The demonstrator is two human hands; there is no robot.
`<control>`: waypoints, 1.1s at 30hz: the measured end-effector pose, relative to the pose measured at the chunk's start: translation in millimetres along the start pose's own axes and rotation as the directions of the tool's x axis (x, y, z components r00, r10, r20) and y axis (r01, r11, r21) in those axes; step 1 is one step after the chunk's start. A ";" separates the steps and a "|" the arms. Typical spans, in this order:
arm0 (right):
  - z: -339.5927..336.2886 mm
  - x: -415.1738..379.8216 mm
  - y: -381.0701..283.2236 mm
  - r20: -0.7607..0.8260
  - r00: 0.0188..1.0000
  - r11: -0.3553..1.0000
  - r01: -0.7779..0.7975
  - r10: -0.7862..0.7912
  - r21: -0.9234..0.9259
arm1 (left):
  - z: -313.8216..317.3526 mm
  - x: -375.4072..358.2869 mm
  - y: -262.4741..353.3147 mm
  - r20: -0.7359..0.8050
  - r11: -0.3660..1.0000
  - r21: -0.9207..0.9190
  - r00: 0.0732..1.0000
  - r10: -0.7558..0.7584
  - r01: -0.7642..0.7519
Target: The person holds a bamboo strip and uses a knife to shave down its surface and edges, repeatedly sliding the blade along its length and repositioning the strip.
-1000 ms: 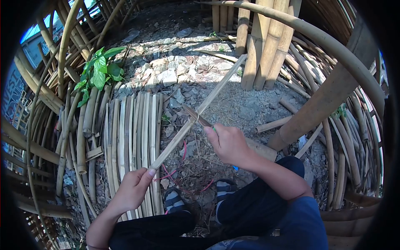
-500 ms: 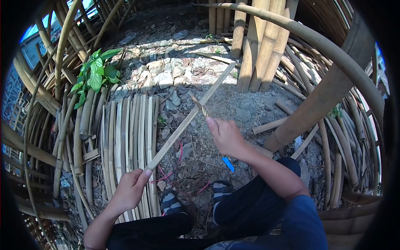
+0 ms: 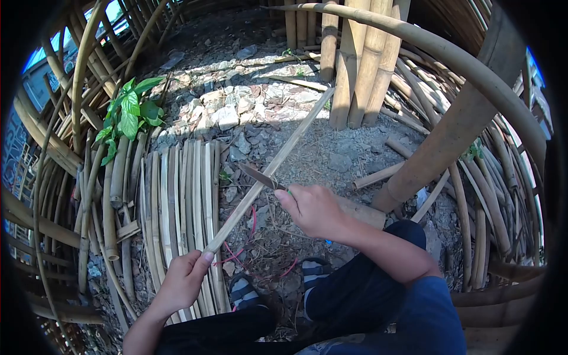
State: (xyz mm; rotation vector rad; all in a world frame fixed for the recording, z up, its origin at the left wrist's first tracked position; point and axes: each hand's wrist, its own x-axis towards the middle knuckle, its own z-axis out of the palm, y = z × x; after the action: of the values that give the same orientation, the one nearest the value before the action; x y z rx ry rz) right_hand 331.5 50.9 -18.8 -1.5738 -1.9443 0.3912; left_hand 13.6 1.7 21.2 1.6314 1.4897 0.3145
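A long split bamboo strip (image 3: pixel 296 137) slants up and away to the right. My left hand (image 3: pixel 182 283) is closed round its near end, thumb on top. In my right hand (image 3: pixel 316 212) is a knife (image 3: pixel 258 176), its handle mostly hidden by the fingers. The blade lies across the strip about midway along, its tip pointing up and left. Below my left hand, a row of split bamboo strips (image 3: pixel 177 201) lies side by side on the ground.
Thick bamboo poles (image 3: pixel 364 65) stand at the back, and a large pole (image 3: pixel 441 133) leans at the right. More bamboo is stacked on both sides. A leafy plant (image 3: pixel 130 112) grows at left. Pink string (image 3: pixel 254 222) lies by my sandalled feet (image 3: pixel 245 293).
The knife has slid down the strip toward my left hand, and its blade now shows more broadside. My left hand keeps its hold on the end.
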 end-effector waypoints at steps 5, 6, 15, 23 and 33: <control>-35.6 46.7 65.8 -0.195 0.968 0.975 -0.185 0.159 -0.125 | -2.8 -5.3 -2.4 0.018 0.997 0.075 1.000 0.005 -0.007; -36.6 47.8 67.6 -0.203 0.967 0.974 -0.184 0.154 -0.135 | -1.7 -3.4 -3.9 0.021 0.997 0.073 1.000 0.009 -0.010; -38.2 38.5 61.9 -0.221 0.965 0.987 -0.155 0.143 -0.036 | -4.1 -8.0 1.8 0.015 0.995 -0.046 0.996 -0.087 0.088; -36.2 30.8 48.8 -0.151 0.985 0.979 -0.113 0.087 -0.172 | -3.5 -2.2 -10.1 0.044 0.996 -0.064 0.997 -0.057 0.059; -58.4 60.8 111.2 -0.467 0.794 0.906 -0.421 0.390 0.041 | -7.4 -16.0 3.4 0.042 0.978 -0.200 0.998 -0.043 0.050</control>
State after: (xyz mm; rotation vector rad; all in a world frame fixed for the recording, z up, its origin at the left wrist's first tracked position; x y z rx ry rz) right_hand 447.0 129.0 -21.0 -1.9233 -1.2582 0.0962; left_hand 6.8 -9.2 33.7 1.4324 1.4171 0.3933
